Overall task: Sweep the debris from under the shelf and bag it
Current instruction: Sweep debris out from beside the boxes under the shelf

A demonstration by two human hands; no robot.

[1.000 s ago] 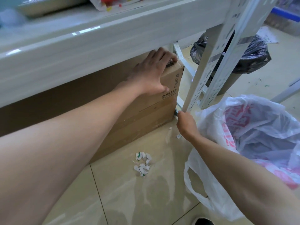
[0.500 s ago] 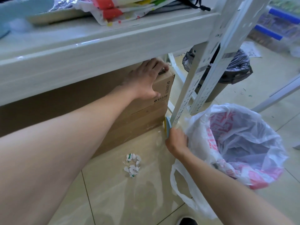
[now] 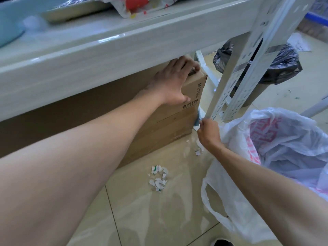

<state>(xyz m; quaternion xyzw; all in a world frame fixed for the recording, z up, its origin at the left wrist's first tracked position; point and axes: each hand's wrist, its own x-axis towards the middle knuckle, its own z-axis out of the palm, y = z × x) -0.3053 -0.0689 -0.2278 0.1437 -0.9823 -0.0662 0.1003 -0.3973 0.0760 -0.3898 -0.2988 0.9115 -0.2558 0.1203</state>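
A brown cardboard box [image 3: 174, 125] stands on the floor under the white shelf [image 3: 99, 57]. My left hand [image 3: 173, 82] grips the box's top right corner. My right hand [image 3: 208, 134] is closed on a small light-blue tool [image 3: 198, 118] at the gap between the box and the shelf post [image 3: 236, 71]; most of the tool is hidden. A small pile of torn white paper scraps [image 3: 158, 178] lies on the tiles in front of the box. A few more scraps [image 3: 197, 151] lie just below my right hand. A white plastic bag [image 3: 276, 144] with red print stands open at the right.
A bin lined with a black bag [image 3: 276, 68] stands behind the shelf post. Bags and a tray lie on the shelf top [image 3: 74, 13]. Small specks are scattered on the floor at far right [image 3: 287, 93]. A dark shoe tip [image 3: 221, 243] shows at the bottom edge.
My right hand has drawn the blue tool out along the box's right edge, and new scraps now lie on the tiles below it. My left hand stays on the box corner.
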